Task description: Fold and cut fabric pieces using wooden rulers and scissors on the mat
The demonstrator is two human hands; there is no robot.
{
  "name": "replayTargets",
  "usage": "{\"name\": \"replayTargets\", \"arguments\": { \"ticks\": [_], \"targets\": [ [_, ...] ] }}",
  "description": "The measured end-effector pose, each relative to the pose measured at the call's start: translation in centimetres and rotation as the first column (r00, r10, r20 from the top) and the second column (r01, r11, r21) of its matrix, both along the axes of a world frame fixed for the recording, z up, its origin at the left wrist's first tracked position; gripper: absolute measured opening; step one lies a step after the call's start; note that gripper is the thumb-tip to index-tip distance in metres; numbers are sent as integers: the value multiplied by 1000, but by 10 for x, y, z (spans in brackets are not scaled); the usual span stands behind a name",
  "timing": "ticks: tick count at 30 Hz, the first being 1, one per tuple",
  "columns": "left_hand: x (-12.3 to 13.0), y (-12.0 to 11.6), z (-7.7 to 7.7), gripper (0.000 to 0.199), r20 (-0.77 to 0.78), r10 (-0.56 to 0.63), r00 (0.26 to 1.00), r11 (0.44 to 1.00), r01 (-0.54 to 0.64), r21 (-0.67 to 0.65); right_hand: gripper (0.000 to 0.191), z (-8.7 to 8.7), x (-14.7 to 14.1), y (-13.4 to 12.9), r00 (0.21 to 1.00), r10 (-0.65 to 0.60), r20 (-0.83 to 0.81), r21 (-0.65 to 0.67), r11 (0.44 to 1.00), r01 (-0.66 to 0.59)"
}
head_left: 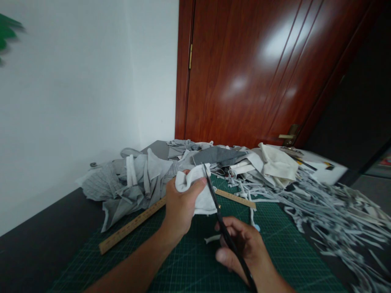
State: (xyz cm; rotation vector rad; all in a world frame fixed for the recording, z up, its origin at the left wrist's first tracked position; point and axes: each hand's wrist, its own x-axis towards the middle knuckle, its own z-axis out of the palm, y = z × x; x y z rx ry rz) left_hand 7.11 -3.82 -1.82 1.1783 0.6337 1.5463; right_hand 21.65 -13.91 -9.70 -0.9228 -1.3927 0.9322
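Note:
My left hand (180, 203) pinches a folded piece of white fabric (204, 200) between thumb and fingers, holding it up above the green cutting mat (189, 260). In my right hand (244, 246) is a pair of black scissors (224, 232), its handles partly hidden by the fingers. The scissor blades point away from me and lie along the right edge of the white fabric. Whether the blades are apart is hard to make out. A thin pale strip (212, 239) rests on the mat just left of my right hand.
A wooden ruler (134, 226) lies slanted on the mat, and another ruler length (236, 198) shows right of the fabric. Grey cloth (122, 183) is heaped at the left, cream fabric (277, 165) at the back. Many cut strips (339, 219) spread over the right side. Behind stands a wooden door (238, 73).

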Motion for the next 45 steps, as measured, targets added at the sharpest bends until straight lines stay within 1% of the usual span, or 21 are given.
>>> {"name": "replayTargets", "arguments": {
  "ticks": [3, 8, 12, 15, 16, 18, 21, 23, 24, 25, 26, 27, 28, 29, 31, 32, 34, 35, 37, 42, 45],
  "targets": [
    [1, -3, 1, 25, -12, -36, 999, 999, 35, -23, 43, 6, 1, 0, 1000, 13, 13, 1, 1000, -13],
    [1, -5, 2, 26, -35, -54, 998, 998, 52, -45, 40, 16, 0, -1, 1000, 27, 9, -28, 999, -27],
    [1, -4, 1, 25, -28, -74, 997, 996, 73, -40, 43, 15, -1, 0, 1000, 20, 10, -69, 997, -19],
    [-1, -3, 1, 25, -10, -52, 999, 999, 52, 7, 46, 13, -2, 0, 1000, 16, 20, -95, 995, -14],
    [-3, -2, 1, 31, 1, -41, 999, 999, 41, 36, 46, 13, -3, 0, 1000, 15, 21, -96, 995, -13],
    [-8, 1, 5, 51, 46, -37, 998, 996, 32, 88, 45, 13, -3, 0, 1000, 10, 20, -87, 996, -8],
    [-22, 14, 14, 78, 134, -51, 990, 994, 38, 100, 41, 13, -3, 0, 1000, -9, 16, -66, 998, 10],
    [-34, 24, 21, 85, 140, 36, 989, 993, -52, 108, 40, 15, -3, 0, 999, -27, 22, -70, 997, 28],
    [-39, 28, 24, 87, 105, 130, 986, 980, -144, 139, 41, 16, -3, 0, 999, -34, 27, -77, 996, 36],
    [-44, 32, 27, 89, 45, 242, 969, 947, -246, 206, 42, 16, -3, 0, 999, -38, 32, -87, 995, 41],
    [-47, 34, 29, 89, -30, 337, 941, 903, -314, 294, 42, 16, -3, 0, 999, -39, 38, -97, 994, 43],
    [-49, 34, 30, 85, -114, 394, 912, 865, -325, 382, 42, 16, -3, 0, 998, -39, 42, -102, 994, 43],
    [-49, 33, 30, 77, -204, 405, 891, 848, -282, 449, 42, 16, -4, 0, 998, -37, 43, -103, 994, 42],
    [-48, 31, 30, 65, -293, 372, 881, 855, -203, 478, 42, 15, -4, 0, 998, -40, 45, -101, 994, 44],
    [-43, 26, 26, 40, -422, 220, 880, 906, -23, 423, 41, 14, -4, 0, 998, -51, 47, -93, 994, 55],
    [-39, 24, 24, 31, -449, 131, 884, 930, 48, 366, 40, 13, -3, 1, 997, -53, 48, -91, 994, 57],
    [-32, 21, 19, 24, -439, -6, 899, 957, 132, 258, 40, 13, -3, 0, 998, -46, 50, -97, 994, 51],
    [-30, 21, 17, 22, -418, -48, 907, 962, 154, 224, 41, 13, -3, 0, 998, -41, 52, -101, 994, 47],
    [-27, 21, 15, 21, -388, -81, 918, 967, 167, 194, 41, 14, -3, 0, 998, -36, 59, -102, 994, 41],
    [-25, 21, 16, 21, -332, -83, 940, 967, 156, 201, 38, 13, -5, 0, 997, -33, 63, -98, 994, 39],
    [-25, 20, 19, 16, -347, -66, 935, 970, 142, 196, 37, 11, -5, -1, 998, -33, 51, -104, 994, 38]
  ]
}}
